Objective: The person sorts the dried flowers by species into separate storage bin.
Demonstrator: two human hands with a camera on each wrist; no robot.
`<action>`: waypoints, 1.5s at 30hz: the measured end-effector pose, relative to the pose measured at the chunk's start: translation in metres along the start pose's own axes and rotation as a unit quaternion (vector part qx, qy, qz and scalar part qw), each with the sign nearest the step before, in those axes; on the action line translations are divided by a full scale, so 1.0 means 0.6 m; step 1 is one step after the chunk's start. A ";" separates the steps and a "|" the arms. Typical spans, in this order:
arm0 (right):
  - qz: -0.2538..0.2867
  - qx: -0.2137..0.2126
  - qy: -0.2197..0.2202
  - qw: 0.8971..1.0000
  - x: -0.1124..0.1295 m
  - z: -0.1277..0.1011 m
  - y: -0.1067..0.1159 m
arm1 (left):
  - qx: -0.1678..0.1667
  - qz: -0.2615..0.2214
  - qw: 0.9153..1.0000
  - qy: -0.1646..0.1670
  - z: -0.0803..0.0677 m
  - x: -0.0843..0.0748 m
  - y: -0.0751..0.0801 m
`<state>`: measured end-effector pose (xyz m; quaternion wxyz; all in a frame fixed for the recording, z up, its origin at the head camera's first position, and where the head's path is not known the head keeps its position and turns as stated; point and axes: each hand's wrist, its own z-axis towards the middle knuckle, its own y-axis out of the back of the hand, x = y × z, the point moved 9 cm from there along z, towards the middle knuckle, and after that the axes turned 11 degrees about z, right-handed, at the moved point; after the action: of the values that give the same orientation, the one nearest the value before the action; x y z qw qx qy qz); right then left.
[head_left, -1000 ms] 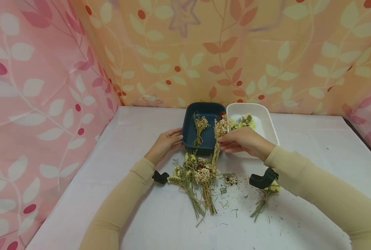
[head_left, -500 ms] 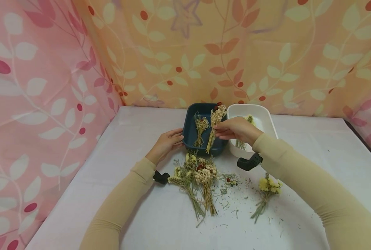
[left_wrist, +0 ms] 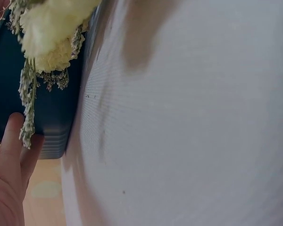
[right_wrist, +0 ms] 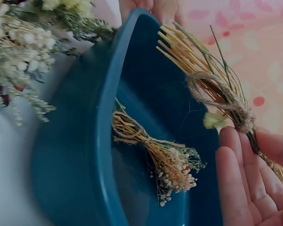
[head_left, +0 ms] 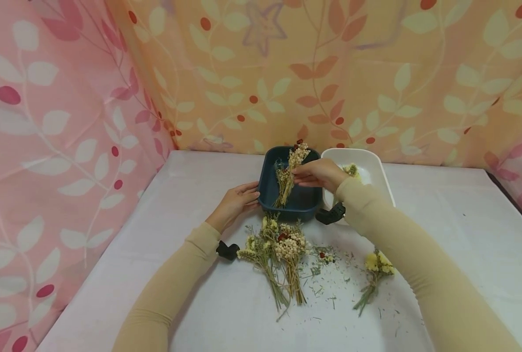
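- We hold a small twine-tied bunch of dried cream flowers with red berries [head_left: 291, 168] pinched in the fingers of our right hand [head_left: 315, 174]; it hangs over the dark blue rectangular plastic tray [head_left: 307, 200], heads toward the far rim and stems pointing down into the tray.
- Our left hand [head_left: 236, 201] rests against the tray's left wall with fingers fairly straight, touching rather than gripping it; the left wrist view shows fingertips [left_wrist: 15, 141] on the blue side.
- We judge the step in hand to be setting this bunch into the blue tray. The next move seems to call for lowering the stems until the bunch lies flat, then letting go.
- Another small tied dried bunch [right_wrist: 153, 153] already lies on the tray floor, so our bunch needs a place beside it rather than across it.
- The white rectangular plastic tray [head_left: 377, 171] stands touching the blue one on its right and holds a yellowish-green sprig [head_left: 351, 169].
- On the white table cover [head_left: 441, 220], just in front of the blue tray, lies a pile of mixed dried bunches [head_left: 276, 249]; a lone yellow-flowered bunch [head_left: 375, 271] lies well apart to the right, with loose crumbs between.
- Nothing blocks the way down; only the brittle heads seem likely to shed.
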<state>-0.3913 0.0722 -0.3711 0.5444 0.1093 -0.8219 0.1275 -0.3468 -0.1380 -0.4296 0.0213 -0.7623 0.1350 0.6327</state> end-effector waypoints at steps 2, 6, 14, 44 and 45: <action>-0.003 0.001 -0.002 1.000 -0.002 0.009 -0.004 | -0.001 -0.002 1.000 0.000 0.001 0.001 0.000; -0.007 -0.004 -0.007 1.000 -0.010 0.025 -0.010 | 0.001 -0.002 1.000 -0.003 0.003 0.002 -0.001; -0.005 -0.015 -0.013 1.000 -0.036 0.052 -0.028 | 0.001 -0.005 1.000 -0.004 0.004 0.003 0.000; -0.092 -0.037 0.025 0.995 -0.019 0.010 -0.035 | -0.002 0.004 1.000 -0.001 0.002 0.001 -0.001; -0.089 -0.032 0.030 0.995 -0.016 0.002 -0.037 | -0.002 0.006 1.000 -0.001 0.001 0.000 0.000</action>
<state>-0.3816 0.0513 -0.3786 0.5808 0.1612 -0.7960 0.0555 -0.3476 -0.1377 -0.4298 0.0165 -0.7606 0.1384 0.6341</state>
